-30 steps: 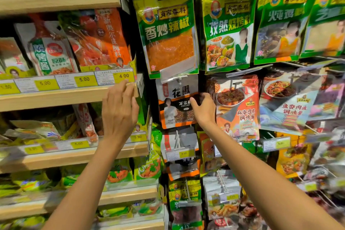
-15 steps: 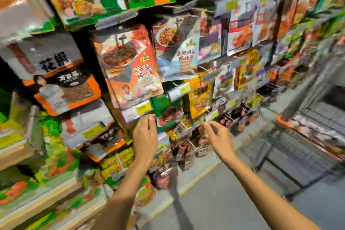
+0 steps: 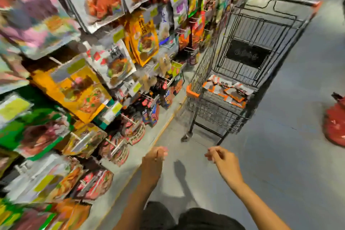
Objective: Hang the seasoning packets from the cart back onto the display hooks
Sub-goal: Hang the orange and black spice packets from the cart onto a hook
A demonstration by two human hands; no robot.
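Note:
A black wire cart (image 3: pixel 214 110) with orange corner trim stands in the aisle ahead. Several orange, white and black seasoning packets (image 3: pixel 226 89) lie in its basket. The display wall of hanging packets on hooks (image 3: pixel 112 65) fills the left, blurred by motion. My left hand (image 3: pixel 154 158) and my right hand (image 3: pixel 223 160) hover low over the floor, short of the cart. Both hold nothing, with fingers loosely curled.
Grey floor (image 3: pixel 280 155) stretches to the right of the cart. A red bag (image 3: pixel 335 123) lies on the floor at the far right edge. Low hooks with dark round packets (image 3: pixel 134 132) stick out near my left hand.
My view has swung from the display wall down and right to the cart. Both hands have left the hooks and dropped low, and they hold nothing.

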